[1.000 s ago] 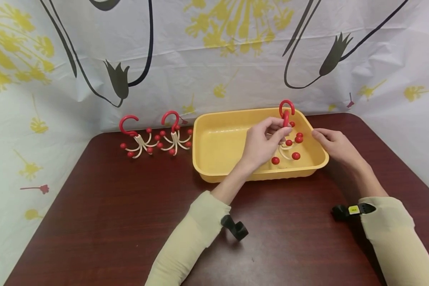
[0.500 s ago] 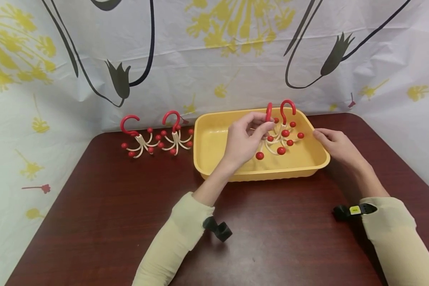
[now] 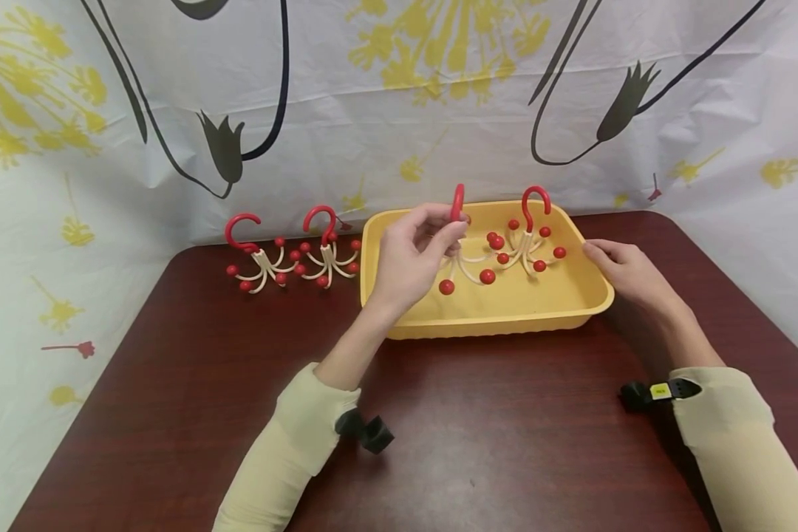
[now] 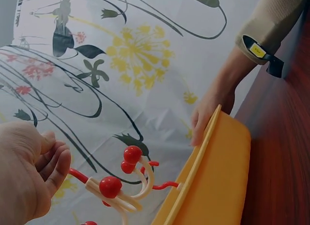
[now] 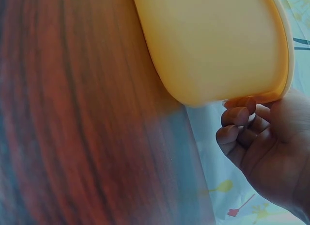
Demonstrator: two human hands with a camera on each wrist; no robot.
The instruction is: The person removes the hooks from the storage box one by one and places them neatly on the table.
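We see a dark surface bearing a yellow tray. The right hand grips the tray's right rim; the left hand holds one hanger by its red hook, over the tray. We find a second hanger standing inside, while a third hanger and fourth hanger stand left of the tray.

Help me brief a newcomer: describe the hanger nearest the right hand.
On the dark table sits a yellow tray. Inside, toward its right end, stands this hanger: red hook, cream arms, red balls. No hand holds it, unlike its neighbour in the left hand.
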